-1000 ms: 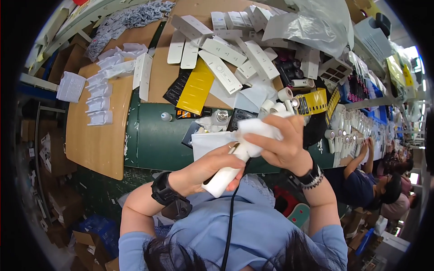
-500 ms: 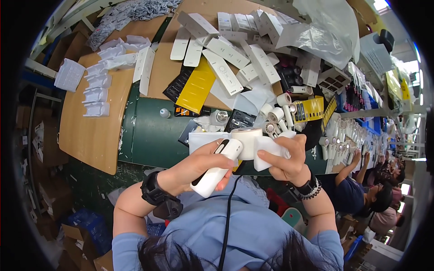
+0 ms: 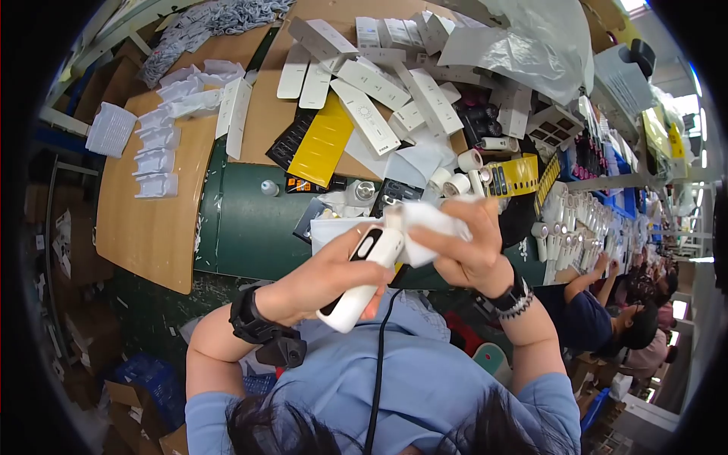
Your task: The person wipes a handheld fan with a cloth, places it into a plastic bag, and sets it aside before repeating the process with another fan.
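Note:
My left hand (image 3: 322, 277) is closed round the handle of a white handheld fan (image 3: 350, 307), which has a dark panel along its side. Its head points away from me, mostly covered by a white wipe (image 3: 434, 226) that looks soft and is a little blurred. Pinching that wipe, my right hand (image 3: 472, 243) presses it over the fan's head. Just beyond my hands lie a white sheet (image 3: 334, 230) and a small clear round jar (image 3: 362, 191). More white fan heads (image 3: 456, 184) are grouped beyond my right hand.
White cartons (image 3: 368, 117) pile up at the back, beside a yellow sticker sheet (image 3: 324, 144) and a clear plastic bag (image 3: 523, 49). White trays (image 3: 157, 161) line the wooden board at left. Rows of fans (image 3: 565, 231) and a co-worker (image 3: 607, 322) are at right.
My right hand has moved left and up with the wipe, which now covers the fan's head. My left hand keeps its hold on the handle, nearly still.

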A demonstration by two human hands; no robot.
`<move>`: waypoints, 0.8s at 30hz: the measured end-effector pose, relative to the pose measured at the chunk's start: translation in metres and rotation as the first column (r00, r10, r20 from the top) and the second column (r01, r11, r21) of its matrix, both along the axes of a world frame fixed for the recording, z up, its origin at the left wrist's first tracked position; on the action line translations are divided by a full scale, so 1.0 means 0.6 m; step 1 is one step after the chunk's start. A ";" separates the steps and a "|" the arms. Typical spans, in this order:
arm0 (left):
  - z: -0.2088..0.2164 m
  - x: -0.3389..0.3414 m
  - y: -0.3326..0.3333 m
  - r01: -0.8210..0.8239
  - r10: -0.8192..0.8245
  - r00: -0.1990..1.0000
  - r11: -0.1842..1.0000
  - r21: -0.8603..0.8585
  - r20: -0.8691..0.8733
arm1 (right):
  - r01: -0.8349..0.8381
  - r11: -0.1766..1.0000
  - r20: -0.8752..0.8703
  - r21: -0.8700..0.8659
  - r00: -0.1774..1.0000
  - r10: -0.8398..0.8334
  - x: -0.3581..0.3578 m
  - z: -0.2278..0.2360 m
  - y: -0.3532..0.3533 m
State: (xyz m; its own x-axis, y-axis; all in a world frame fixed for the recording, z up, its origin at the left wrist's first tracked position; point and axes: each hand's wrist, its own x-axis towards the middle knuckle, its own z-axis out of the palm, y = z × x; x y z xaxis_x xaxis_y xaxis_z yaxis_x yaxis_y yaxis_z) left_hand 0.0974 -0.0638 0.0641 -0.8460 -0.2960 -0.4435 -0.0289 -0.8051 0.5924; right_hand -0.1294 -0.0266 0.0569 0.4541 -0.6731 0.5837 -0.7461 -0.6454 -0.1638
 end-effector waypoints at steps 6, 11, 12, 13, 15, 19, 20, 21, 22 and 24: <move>-0.007 -0.008 -0.001 -0.028 0.027 1.000 0.998 -0.058 -0.006 | 0.015 0.998 0.018 0.065 1.000 -0.016 0.000 0.001 -0.005; 0.000 -0.009 0.000 0.031 -0.029 0.999 0.998 -0.057 0.044 | 0.063 0.991 -0.036 0.121 0.998 -0.059 -0.001 0.008 0.042; -0.002 -0.008 0.001 0.056 -0.054 0.998 0.997 -0.054 0.044 | 0.054 0.991 -0.039 0.125 0.998 -0.049 -0.002 0.008 0.035; -0.004 -0.008 0.001 0.083 -0.081 0.996 0.995 -0.052 0.045 | 0.030 0.994 -0.054 0.103 0.998 -0.025 -0.005 0.006 0.024; 0.002 -0.006 -0.011 0.087 -0.083 0.995 0.993 -0.085 0.056 | -0.008 0.998 -0.084 0.057 0.996 0.013 -0.003 0.012 0.003; 0.010 0.003 -0.025 0.102 -0.093 0.994 0.981 -0.163 0.065 | -0.027 0.997 -0.119 0.068 0.992 0.035 -0.026 0.008 0.029; 0.010 0.007 -0.021 0.094 -0.088 0.995 0.983 -0.158 0.049 | -0.026 0.997 -0.119 0.069 0.992 0.035 -0.023 0.010 0.031; 0.011 0.009 -0.018 0.088 -0.084 0.996 0.984 -0.154 0.032 | -0.031 0.998 -0.118 0.059 0.992 0.037 -0.015 0.016 0.030; 0.012 0.009 -0.017 0.090 -0.087 0.996 0.984 -0.153 0.032 | -0.033 0.998 -0.116 0.048 0.992 0.039 -0.008 0.022 0.029; 0.016 0.006 -0.015 0.050 -0.042 0.998 0.979 -0.199 0.046 | -0.031 0.999 -0.115 0.038 0.993 0.035 -0.006 0.024 0.030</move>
State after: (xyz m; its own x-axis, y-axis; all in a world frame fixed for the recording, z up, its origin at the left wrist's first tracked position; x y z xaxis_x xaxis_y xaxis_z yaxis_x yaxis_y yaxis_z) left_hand 0.1012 -0.0726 0.0737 -0.8427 -0.3438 -0.4144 -0.0912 -0.6674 0.7391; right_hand -0.1328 -0.0084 0.0712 0.5396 -0.6763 0.5015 -0.7398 -0.6652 -0.1012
